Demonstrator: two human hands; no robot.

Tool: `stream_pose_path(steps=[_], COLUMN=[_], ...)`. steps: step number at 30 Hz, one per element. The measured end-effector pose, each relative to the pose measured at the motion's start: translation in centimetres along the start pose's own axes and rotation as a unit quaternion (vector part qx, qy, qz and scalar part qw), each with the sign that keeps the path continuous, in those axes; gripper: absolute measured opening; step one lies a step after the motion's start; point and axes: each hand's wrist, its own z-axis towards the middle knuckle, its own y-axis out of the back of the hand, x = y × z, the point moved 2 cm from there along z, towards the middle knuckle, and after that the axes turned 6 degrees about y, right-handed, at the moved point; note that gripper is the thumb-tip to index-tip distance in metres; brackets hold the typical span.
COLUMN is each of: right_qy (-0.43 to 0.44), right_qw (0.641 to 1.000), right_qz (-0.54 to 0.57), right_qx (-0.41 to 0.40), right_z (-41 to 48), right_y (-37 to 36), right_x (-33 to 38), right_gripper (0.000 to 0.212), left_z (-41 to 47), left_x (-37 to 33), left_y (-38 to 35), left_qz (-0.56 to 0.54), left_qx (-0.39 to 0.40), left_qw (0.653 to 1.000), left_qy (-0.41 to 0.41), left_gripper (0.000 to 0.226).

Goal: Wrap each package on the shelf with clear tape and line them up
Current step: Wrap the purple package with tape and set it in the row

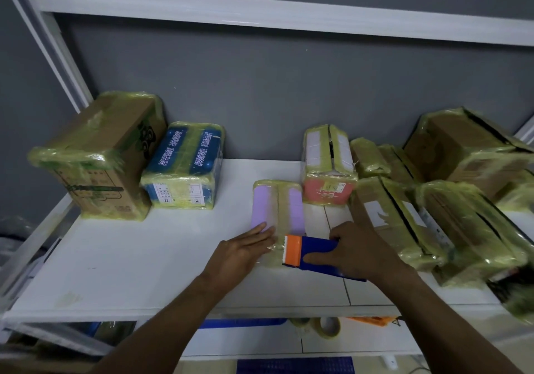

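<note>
Back-left corner of the shelf [144, 258]: a brown carton [95, 156] and a blue package [182, 165] stand side by side, both wrapped. Middle of the shelf, toward the front edge: the purple package [277, 206] lies flat. The left hand [245, 249] presses on its near left part, palm down, fingers straight, gripping nothing. Risk: the package is held by pressure only, so a pull from the tape dispenser [312, 253] would likely slide or rotate it and wrinkle the tape. The toothed orange blade sits just beside the left fingertips, and a slip could nick them. The right hand [361, 249] is clamped round the dispenser's blue body, thumb along its near face. Right end: a pink package [328, 165] and a crowded group of wrapped boxes [433, 220], not lined up
</note>
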Motion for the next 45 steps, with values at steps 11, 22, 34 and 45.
stream_pose_path(steps=[11,22,34,45], right_qy=[-0.024,-0.047,-0.029,-0.017], right_qw=[0.999,0.999,0.999,0.998], right_qz=[-0.032,0.009,0.018,0.057], right_qx=[-0.031,-0.002,0.004,-0.017], right_z=[-1.3,0.3,0.2,-1.5], right_y=[2.2,0.7,-1.4,-1.2], right_x=[-1.2,-2.1,-1.8,-2.0], right_gripper=[0.098,0.074,0.067,0.067], left_z=[0.0,0.2,0.9,0.4], left_x=[1.4,-1.0,-1.0,1.2], left_y=[0.5,0.5,0.2,0.9], left_qz=[-0.034,0.047,0.066,-0.020], left_qx=[-0.011,0.013,-0.053,0.009], left_qw=[0.999,0.996,0.996,0.998], left_qy=[0.027,0.077,0.027,0.058], left_gripper=[0.046,0.047,0.051,0.050])
